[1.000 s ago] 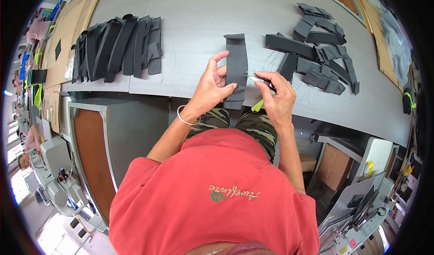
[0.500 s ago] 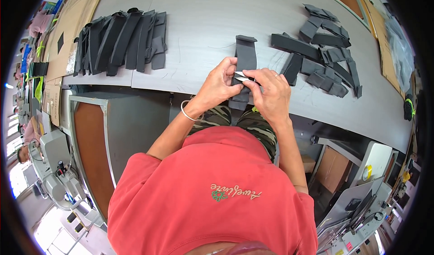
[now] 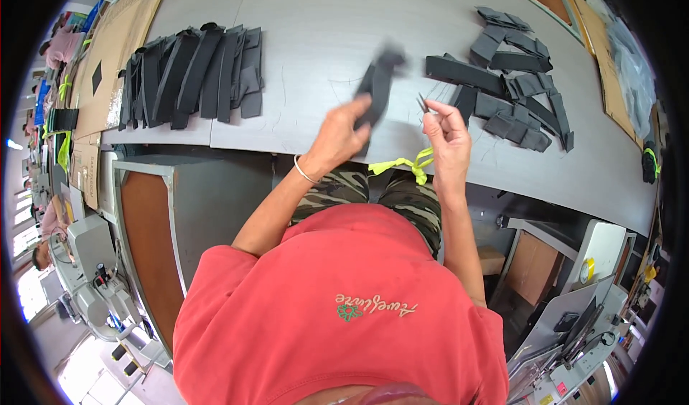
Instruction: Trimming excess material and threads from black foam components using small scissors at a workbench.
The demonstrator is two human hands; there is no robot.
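Note:
My left hand (image 3: 339,136) grips a dark grey fabric strip (image 3: 378,85) over the table's near edge, and the strip's far end is smeared by motion. To its right, my right hand (image 3: 451,146) is closed around small thread snips (image 3: 423,104), whose two dark points stick out past the fingertips. A bright yellow-green ribbon (image 3: 413,166) trails beside this hand at the table edge; whether it is tied to the snips is hidden. Nearest on the right lie loose folded grey strips (image 3: 513,107) in an untidy heap.
A neat row of similar dark strips (image 3: 190,75) lies at the left on the grey table (image 3: 308,17). Cardboard (image 3: 133,28) covers the left end. Below the table stands a grey cabinet (image 3: 222,204). Thread ends are scattered on the tabletop. Sewing machines (image 3: 97,258) stand at the far left.
My hands have moved apart. The left one has swung the strip, now tilted and blurred, slightly left; the right has drawn the snips away from it, and the ribbon has come into view.

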